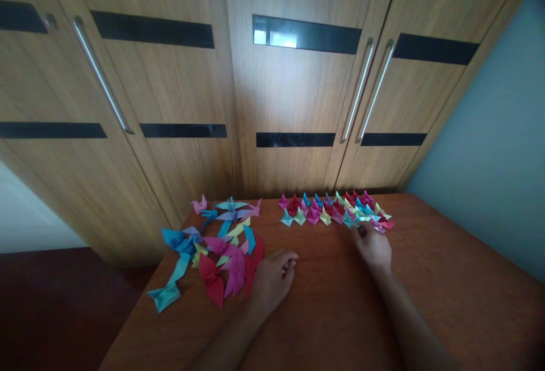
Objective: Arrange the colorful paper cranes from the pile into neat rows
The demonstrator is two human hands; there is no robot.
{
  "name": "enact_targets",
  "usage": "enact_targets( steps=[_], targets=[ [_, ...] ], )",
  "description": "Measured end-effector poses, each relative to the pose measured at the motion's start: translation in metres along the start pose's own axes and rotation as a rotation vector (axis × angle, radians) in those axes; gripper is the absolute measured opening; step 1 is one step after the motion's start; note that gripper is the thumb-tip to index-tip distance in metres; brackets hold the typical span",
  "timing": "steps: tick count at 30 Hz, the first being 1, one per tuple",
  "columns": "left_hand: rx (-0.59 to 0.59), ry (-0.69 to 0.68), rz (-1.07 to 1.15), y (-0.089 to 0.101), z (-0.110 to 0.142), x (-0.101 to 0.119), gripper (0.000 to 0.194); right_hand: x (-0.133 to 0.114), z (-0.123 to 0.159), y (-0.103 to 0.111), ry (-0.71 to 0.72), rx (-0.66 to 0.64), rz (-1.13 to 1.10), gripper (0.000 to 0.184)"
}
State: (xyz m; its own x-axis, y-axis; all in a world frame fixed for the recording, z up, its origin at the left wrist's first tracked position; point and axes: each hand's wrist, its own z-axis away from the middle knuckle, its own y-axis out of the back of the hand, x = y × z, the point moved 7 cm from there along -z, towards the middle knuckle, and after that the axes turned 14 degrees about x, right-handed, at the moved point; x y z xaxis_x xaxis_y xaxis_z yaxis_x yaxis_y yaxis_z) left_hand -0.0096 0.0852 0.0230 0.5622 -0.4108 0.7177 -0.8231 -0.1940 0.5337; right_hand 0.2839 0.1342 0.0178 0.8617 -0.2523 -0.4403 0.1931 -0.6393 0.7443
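On the left side of the table lies a loose heap of folded paper cranes [235,269] in pink, red, blue, teal and yellow. My left hand [275,274] rests on the table just right of that heap, its fingers curled and nothing seen in them. Farther right, small folded paper cranes [314,212] stand close together in rows of mixed colours. My right hand [373,246] is at the near edge of these rows, fingers closed at a teal paper crane [349,219]. The fingertips partly hide what they touch.
The brown wooden table [323,314] stands against a wood-panelled wardrobe [293,87] with dark strips and long metal handles [360,90]. A pale blue wall [489,150] rises at the right. Beyond the table's left edge is a dark floor [63,303].
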Motion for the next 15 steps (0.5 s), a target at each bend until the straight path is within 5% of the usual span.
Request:
enact_targets(
  steps=[15],
  targets=[
    [-0.049, -0.015, -0.046, -0.003, 0.003, 0.001, 0.023, 0.007, 0.006, -0.017, -0.015, -0.181, 0.202, 0.036]
  ],
)
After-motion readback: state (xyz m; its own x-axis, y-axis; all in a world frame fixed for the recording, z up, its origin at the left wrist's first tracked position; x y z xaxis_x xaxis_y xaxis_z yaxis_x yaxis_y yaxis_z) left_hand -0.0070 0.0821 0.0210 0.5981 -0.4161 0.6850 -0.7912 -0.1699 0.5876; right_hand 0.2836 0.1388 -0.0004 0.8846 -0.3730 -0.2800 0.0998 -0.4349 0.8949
